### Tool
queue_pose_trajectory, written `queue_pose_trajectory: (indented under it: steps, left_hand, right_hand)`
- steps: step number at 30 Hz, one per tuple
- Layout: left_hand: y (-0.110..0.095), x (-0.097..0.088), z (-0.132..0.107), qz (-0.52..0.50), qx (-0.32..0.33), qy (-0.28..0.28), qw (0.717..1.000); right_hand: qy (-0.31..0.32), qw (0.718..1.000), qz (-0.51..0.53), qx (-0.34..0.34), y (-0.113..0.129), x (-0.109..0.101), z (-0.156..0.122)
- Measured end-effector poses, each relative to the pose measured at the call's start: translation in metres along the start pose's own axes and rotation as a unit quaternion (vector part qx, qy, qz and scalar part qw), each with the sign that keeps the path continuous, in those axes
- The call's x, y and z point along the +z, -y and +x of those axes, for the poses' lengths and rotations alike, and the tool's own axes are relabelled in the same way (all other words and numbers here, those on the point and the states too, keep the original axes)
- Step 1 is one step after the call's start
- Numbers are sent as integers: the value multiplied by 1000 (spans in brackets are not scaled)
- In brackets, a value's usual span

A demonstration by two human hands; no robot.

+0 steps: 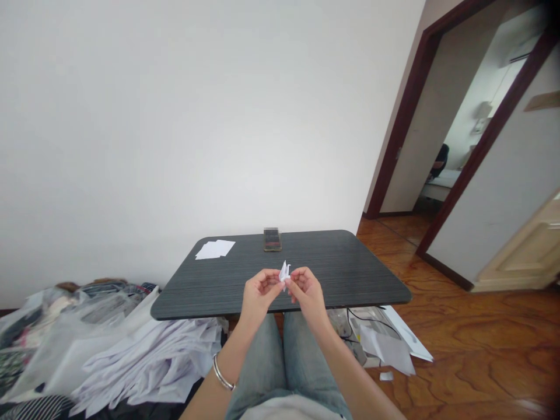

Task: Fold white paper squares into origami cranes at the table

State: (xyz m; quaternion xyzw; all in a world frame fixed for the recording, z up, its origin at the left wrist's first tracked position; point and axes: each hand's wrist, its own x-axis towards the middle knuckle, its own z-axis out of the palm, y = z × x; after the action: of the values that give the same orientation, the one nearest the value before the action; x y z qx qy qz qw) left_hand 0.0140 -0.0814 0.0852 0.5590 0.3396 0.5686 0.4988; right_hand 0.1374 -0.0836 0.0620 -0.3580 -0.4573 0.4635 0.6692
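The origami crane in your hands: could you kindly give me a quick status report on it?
Left hand and right hand both pinching white origami crane. Held above dark table. White paper sheets, phone at far side.

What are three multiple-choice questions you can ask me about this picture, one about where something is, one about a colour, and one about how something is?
1. Where is the stack of white paper sheets?
A) On the wooden floor
B) On the tabletop
C) In the doorway

2. What colour is the tabletop?
A) Dark grey
B) Yellow
C) Red

3. How is the folded paper crane?
A) Lying on the wooden floor
B) Flat on the tabletop
C) Held up between the left hand and right hand

Answers:
1. B, the sheets lie near the tabletop's far edge.
2. A, the top looks dark grey with fine streaks.
3. C, the fingers of both hands hold it above the tabletop.
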Motion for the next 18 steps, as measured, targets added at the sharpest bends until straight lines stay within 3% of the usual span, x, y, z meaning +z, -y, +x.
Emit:
queue_pose_trajectory:
  steps: [3,8,18]
  left_hand:
    - [1,2,-2,-2,5,13,1000]
    - [0,3,-6,-13,1,13,1000]
    - [-6,7,-12,8,27,36,999]
  right_hand:
    - [-32,998,-43,-32,1,-1,-2]
    - [-20,994,-93,-56,7,-3,-6]
    - [9,998,-20,-51,1,-1,-8]
